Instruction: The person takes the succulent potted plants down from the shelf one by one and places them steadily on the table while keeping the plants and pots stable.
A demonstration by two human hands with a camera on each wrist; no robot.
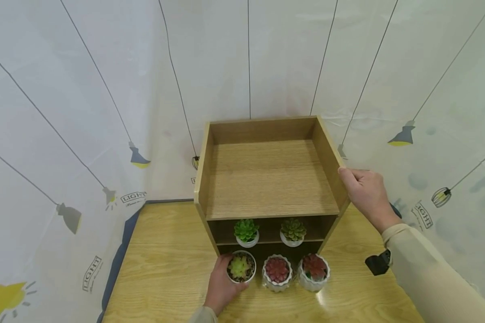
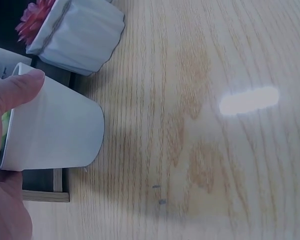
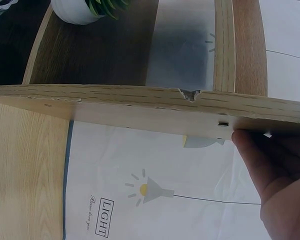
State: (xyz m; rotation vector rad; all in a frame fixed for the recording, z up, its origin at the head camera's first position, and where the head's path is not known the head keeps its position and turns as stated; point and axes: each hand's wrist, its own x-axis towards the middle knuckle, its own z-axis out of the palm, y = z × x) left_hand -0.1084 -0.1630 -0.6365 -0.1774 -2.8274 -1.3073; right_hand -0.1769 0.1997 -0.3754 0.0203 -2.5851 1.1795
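Note:
My left hand (image 1: 223, 283) grips a smooth white pot (image 2: 57, 125) holding a yellow-green succulent (image 1: 239, 267), at the lower left front corner of a wooden shelf (image 1: 271, 179). In the left wrist view the thumb lies over the pot's rim. At the shelf's right side, my right hand (image 1: 365, 190) holds the edge of the side panel (image 3: 135, 112); part of its grip is hidden behind the panel. Beside the left hand's pot stand two ribbed white pots with red succulents (image 1: 276, 269) (image 1: 314, 266), in front of the shelf's lowest opening.
Inside the shelf's middle level sit a bright green succulent (image 1: 246, 229) and a duller green one (image 1: 293, 229), both in white pots. The shelf stands on a wood-grain table (image 1: 161, 260). Behind and on both sides hangs a lamp-printed white sheet (image 1: 226, 58).

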